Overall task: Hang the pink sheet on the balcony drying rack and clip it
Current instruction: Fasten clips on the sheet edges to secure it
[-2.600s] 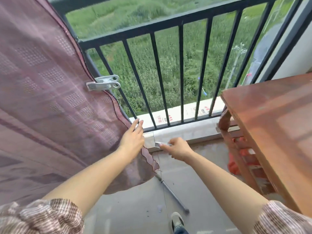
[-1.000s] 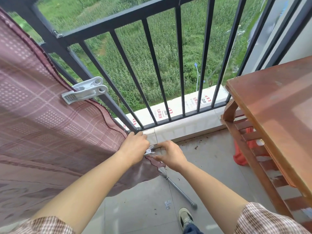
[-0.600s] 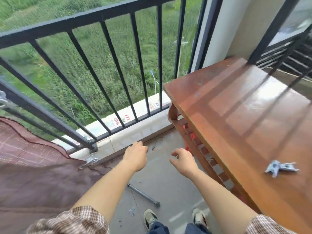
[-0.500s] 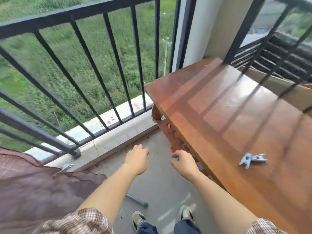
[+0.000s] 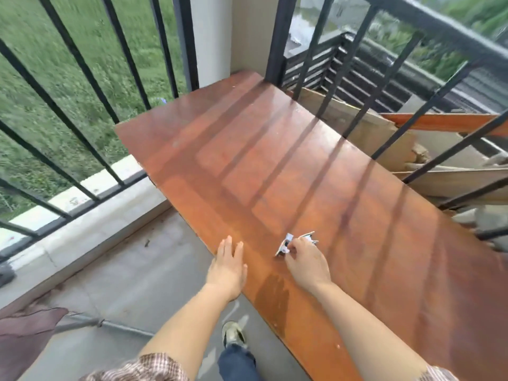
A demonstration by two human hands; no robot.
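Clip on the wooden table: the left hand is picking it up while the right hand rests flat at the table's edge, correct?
Not quite: the hands are swapped. In the head view the right hand has its fingers on the clip on the wooden table, while the left hand rests flat at the table's edge.
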